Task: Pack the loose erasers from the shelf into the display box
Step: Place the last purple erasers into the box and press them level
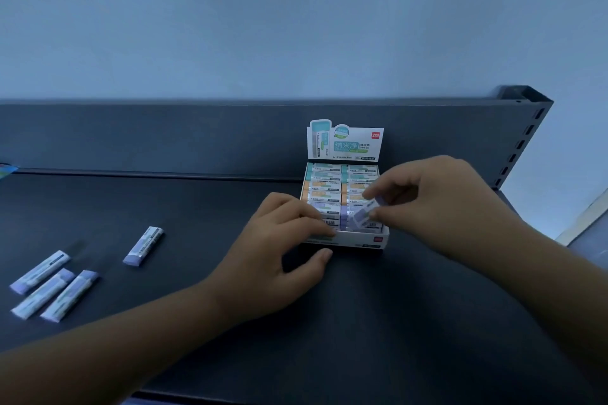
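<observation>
A white display box (362, 239) with an upright printed header card stands on the dark shelf, filled with rows of green, orange and purple erasers. My right hand (434, 197) pinches a purple eraser (363, 214) tilted over the box's near right corner. My left hand (279, 240) grips the box's near left corner, fingers over the rim and thumb against the front wall. Several loose purple erasers lie on the shelf at the left: one alone (143, 245) and three close together (52, 286).
The dark shelf (197, 207) has a low back panel and a perforated upright post (526, 141) at the right end. A pale wall rises behind. A colourful item (6, 169) peeks in at the far left edge.
</observation>
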A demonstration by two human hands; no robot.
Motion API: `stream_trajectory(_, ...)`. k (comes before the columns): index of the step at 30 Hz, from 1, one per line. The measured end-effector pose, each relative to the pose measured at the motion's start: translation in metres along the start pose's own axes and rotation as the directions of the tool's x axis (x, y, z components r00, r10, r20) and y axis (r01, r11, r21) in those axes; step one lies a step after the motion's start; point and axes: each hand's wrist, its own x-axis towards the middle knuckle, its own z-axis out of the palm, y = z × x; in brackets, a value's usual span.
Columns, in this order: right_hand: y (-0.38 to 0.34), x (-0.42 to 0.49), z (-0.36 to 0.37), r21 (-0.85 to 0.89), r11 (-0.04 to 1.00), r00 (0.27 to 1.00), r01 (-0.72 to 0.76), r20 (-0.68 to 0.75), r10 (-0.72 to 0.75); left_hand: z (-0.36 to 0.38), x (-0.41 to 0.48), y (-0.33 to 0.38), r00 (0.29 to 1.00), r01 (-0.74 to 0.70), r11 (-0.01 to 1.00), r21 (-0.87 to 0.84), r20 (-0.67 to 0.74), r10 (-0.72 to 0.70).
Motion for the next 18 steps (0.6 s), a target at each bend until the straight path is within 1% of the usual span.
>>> stream_trajectory(2,-0.002,0.000,0.001,0.003,0.997,0.996,-0.082,0.045,0.082,0.000,0.000,0.000,1.000,0.023,1.000,0.003,0.019,-0.023)
stream_trajectory(4,-0.004,-0.001,0.004,-0.019,0.991,0.990,-0.130,0.057,0.131,0.001,0.000,0.001,0.998,0.056,0.998,0.008,0.024,-0.056)
stream_trajectory(6,-0.005,-0.002,0.008,-0.033,0.987,0.987,-0.159,0.033,0.160,0.004,0.001,0.002,0.997,0.073,0.996,0.056,-0.002,-0.073)
stream_trajectory(8,-0.005,-0.004,0.014,-0.034,0.985,0.986,-0.168,-0.002,0.168,0.007,0.001,0.004,0.998,0.058,0.989,0.137,-0.029,-0.054)
stream_trajectory(10,-0.004,-0.007,0.019,-0.040,0.987,0.987,-0.156,-0.028,0.155,0.008,0.001,0.006,0.999,0.043,0.983,0.178,-0.036,-0.038)
stream_trajectory(12,-0.004,-0.011,0.021,-0.086,0.987,0.990,-0.134,-0.059,0.129,0.007,0.001,0.007,0.998,0.045,0.981,0.188,-0.044,-0.037)
stream_trajectory(15,-0.002,-0.016,0.021,-0.275,0.958,0.993,-0.079,-0.111,0.050,0.007,0.000,0.008,0.998,0.053,0.980,0.192,-0.050,-0.044)
stream_trajectory(16,0.000,-0.017,0.022,-0.321,0.945,0.994,-0.057,-0.103,0.025,0.007,0.000,0.008,0.998,0.055,0.980,0.193,-0.046,-0.047)
stream_trajectory(18,0.001,-0.019,0.023,-0.383,0.924,0.999,-0.018,-0.034,0.006,0.007,0.001,0.008,0.998,0.055,0.980,0.194,-0.039,-0.048)
